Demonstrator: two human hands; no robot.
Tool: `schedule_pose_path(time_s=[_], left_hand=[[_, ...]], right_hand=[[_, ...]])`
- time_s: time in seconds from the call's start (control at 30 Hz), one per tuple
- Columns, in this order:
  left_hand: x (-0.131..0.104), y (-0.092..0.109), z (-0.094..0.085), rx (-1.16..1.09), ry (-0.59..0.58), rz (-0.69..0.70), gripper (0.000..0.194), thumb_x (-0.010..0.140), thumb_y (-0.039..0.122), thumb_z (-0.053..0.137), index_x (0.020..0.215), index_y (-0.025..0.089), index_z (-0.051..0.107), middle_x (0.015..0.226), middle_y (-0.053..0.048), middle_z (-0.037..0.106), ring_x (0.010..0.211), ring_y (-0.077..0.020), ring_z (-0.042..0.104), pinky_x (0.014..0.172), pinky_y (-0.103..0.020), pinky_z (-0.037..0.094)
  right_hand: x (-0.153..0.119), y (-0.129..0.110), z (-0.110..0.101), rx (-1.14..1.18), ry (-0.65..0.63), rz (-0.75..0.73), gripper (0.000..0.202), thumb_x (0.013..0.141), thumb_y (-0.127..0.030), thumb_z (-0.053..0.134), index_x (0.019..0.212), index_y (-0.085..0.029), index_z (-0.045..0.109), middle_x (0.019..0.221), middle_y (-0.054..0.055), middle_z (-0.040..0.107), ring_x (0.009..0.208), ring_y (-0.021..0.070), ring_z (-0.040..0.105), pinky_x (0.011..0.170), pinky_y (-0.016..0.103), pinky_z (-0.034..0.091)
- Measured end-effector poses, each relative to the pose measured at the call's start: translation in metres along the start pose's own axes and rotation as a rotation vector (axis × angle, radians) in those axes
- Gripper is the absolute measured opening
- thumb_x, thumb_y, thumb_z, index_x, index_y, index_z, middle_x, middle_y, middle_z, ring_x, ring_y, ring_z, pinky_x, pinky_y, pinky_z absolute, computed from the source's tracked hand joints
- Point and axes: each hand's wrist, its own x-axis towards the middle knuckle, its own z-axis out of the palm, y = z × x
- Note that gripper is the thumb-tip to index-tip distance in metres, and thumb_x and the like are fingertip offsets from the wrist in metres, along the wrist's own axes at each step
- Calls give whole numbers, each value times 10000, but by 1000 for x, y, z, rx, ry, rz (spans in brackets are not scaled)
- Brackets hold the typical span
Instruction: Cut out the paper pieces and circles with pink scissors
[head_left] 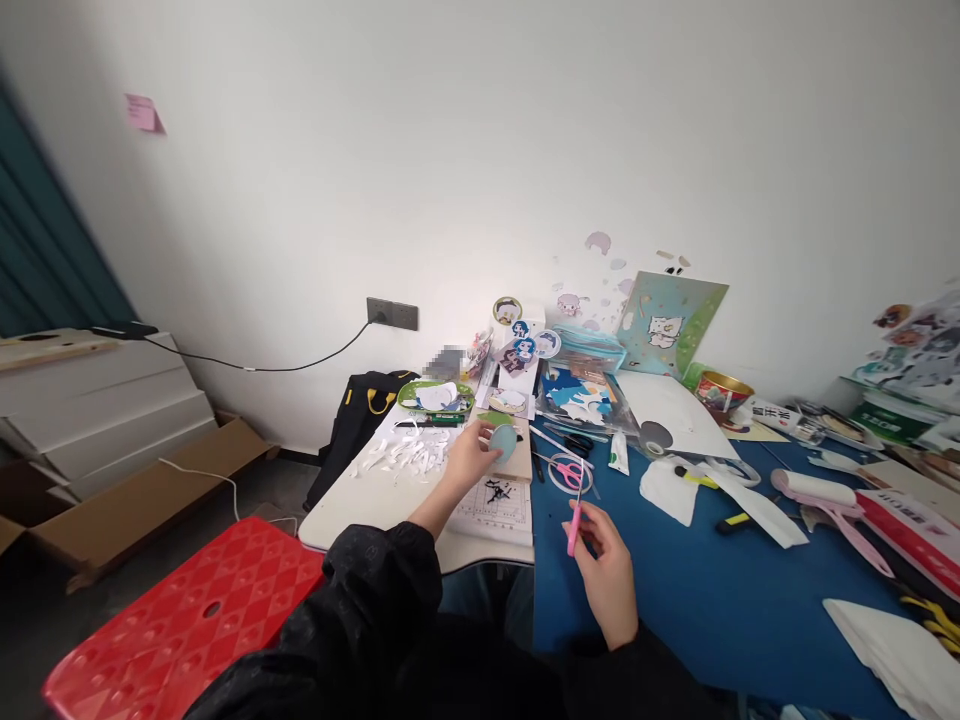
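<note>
Between the thumb and fingers of my left hand [471,455] is a round pale-teal disc [503,442], held above a small board [516,464] on the white table. My right hand [606,562] grips pink-handled scissors [575,525], their blades pointing up and away from me over the blue table. Under my left forearm lies a grid-printed sheet [499,515] with black scraps [497,490] on it. White paper strips [397,452] are heaped to the left of that hand. A second pair of pink scissors [568,474] rests beyond my right hand.
A green tray [435,396] holds white cut pieces. Behind stand round character cutouts [525,347] and a plastic bag of blue and white scraps [581,395]. To the right are a lint roller [832,515], a gold-rimmed bowl [724,390] and yellow-black cutters. A red stool [202,610] stands lower left.
</note>
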Motion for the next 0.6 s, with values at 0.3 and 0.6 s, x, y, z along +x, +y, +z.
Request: schedule_pose_path(time_s=[0.3, 0.6], left_hand=[[5, 52, -62, -389, -169, 227, 270, 900, 292, 567, 1122, 139, 589, 1115, -82, 619, 942, -216, 624, 796, -409, 531], [20, 121, -91, -579, -92, 480, 229, 802, 355, 640, 874, 138, 617, 830, -59, 664, 780, -185, 609, 700, -292, 472]], right_hand=[[3, -125, -64, 215, -280, 72, 287, 732, -315, 760, 975, -222, 640, 770, 7, 643, 512, 155, 621, 498, 294, 521], [142, -205, 6, 233, -227, -244, 242, 714, -277, 736, 855, -214, 550, 774, -36, 602, 491, 116, 574, 495, 267, 461]])
